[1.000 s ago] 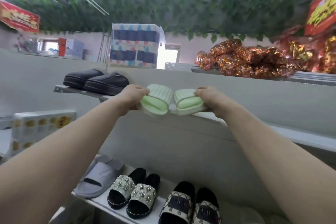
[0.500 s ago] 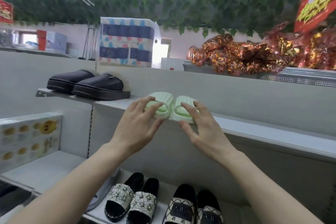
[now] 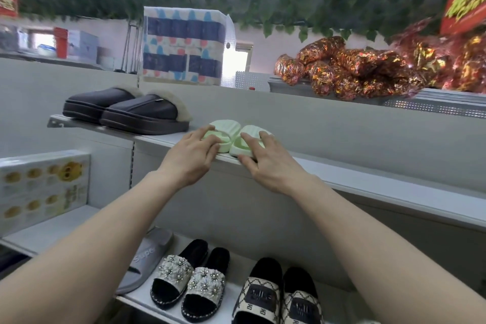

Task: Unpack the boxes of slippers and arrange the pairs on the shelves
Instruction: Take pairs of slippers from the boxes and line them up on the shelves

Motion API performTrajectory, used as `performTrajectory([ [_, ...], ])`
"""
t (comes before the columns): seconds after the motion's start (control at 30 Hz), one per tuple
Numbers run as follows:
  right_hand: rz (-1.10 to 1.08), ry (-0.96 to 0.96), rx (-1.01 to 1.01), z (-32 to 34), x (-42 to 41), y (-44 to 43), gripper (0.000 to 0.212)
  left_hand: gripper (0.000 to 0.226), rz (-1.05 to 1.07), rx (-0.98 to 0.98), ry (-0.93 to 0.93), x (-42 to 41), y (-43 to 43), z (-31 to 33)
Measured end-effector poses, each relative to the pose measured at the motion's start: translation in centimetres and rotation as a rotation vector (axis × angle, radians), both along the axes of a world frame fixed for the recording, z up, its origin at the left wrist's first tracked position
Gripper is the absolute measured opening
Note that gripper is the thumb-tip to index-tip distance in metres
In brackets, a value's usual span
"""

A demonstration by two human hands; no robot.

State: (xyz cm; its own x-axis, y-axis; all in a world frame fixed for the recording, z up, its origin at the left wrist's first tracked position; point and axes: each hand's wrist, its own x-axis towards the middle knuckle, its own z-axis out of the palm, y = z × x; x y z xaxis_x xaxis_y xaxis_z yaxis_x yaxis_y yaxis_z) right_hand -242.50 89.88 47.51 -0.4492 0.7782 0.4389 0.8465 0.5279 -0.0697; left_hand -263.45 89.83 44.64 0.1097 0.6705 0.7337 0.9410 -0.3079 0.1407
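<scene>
A pair of pale green slippers (image 3: 231,134) stands side by side on the upper grey shelf (image 3: 368,179), toes toward me. My left hand (image 3: 192,155) lies against the left slipper with straight fingers touching its front. My right hand (image 3: 265,158) touches the right slipper the same way, thumb under the shelf edge. Neither hand grips a slipper. To the left on that shelf sits a pair of dark fur-lined slippers (image 3: 126,110).
The lower shelf (image 3: 231,292) carries a grey slide (image 3: 147,258), a jewelled black pair (image 3: 192,276) and a checked black pair (image 3: 278,294). A yellow-printed box (image 3: 42,187) stands at left. Tissue packs (image 3: 184,45) and shiny red packets (image 3: 368,66) fill the top ledge.
Both hands set the green pair down on the upper shelf, let go, and now touch the slippers' fronts with straight fingers. The camera tilted slightly downward.
</scene>
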Motion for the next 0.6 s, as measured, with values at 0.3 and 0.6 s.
performTrajectory([
  [0.3, 0.003, -0.118, 0.230, -1.8, 2.4, -4.5, 0.056, 0.038, -0.091, 0.165, 0.069, 0.6, -5.4, -2.1],
  [0.6, -0.108, -0.293, 0.352, -13.9, 8.2, -16.1, 0.054, 0.041, -0.274, 0.101, 0.196, 3.7, -15.5, -12.0],
])
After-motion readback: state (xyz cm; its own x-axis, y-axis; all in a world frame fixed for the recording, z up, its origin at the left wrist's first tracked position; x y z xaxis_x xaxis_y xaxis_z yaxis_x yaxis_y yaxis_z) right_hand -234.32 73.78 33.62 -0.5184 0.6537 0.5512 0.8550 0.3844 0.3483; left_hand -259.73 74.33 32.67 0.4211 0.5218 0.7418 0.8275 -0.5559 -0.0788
